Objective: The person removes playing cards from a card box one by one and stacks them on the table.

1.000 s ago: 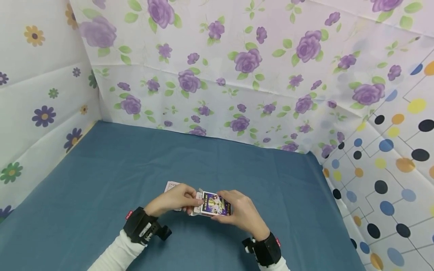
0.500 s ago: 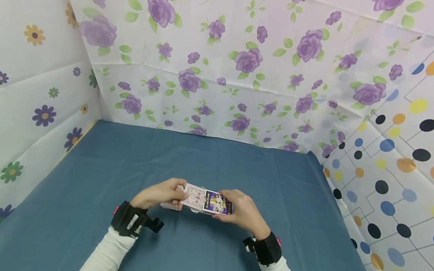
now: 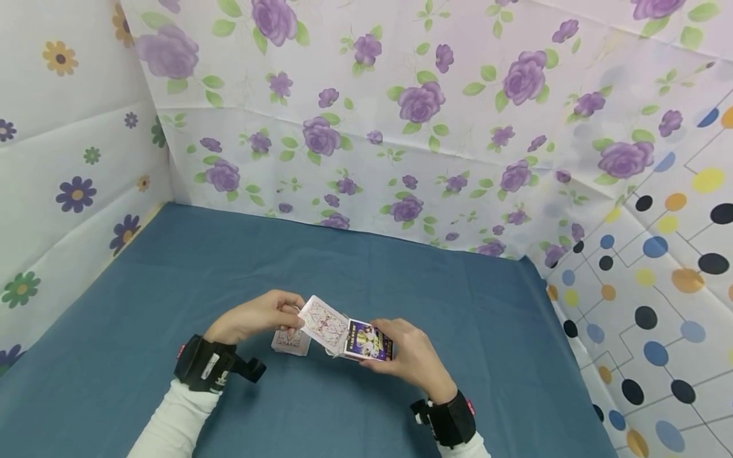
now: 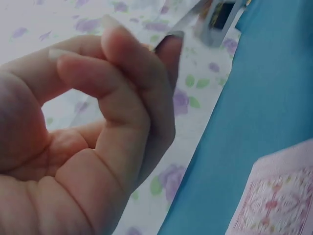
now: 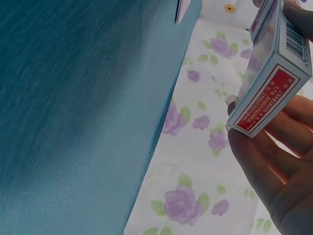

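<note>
The left hand (image 3: 256, 318) pinches a card (image 3: 324, 323); the right hand (image 3: 408, 353) grips a box (image 3: 368, 341). Left of them lies a card stack (image 3: 292, 341).

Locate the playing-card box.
In the head view, the playing-card box is held below centre by the right hand, right of the card stack.

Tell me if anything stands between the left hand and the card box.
Yes: the patterned card, perhaps several, that the left hand pinches spans the gap to the open end of the card box. Nothing else visible stands there.
</note>
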